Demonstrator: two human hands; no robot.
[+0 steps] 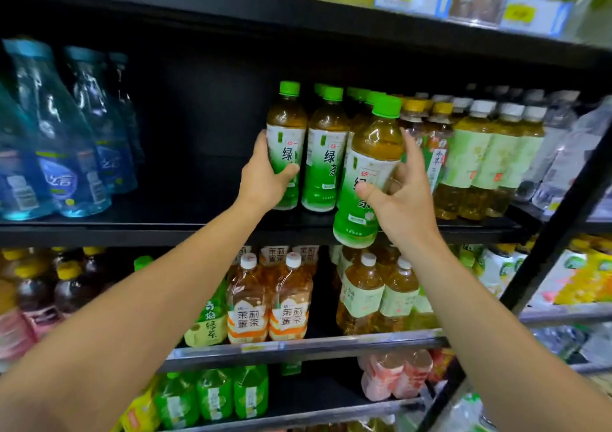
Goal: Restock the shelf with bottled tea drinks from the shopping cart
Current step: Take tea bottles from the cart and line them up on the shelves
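- Two hands are showing: left (265, 180), right (402, 196), each gripping one green-cap tea bottle.
- Three green-cap tea bottles are standing out in front (286, 143) (326, 153) (367, 173), more behind.
- Three blue bottles (56, 140) are showing at left.
- Two orange-label bottles (248, 302) are sitting one shelf (132, 229) down.
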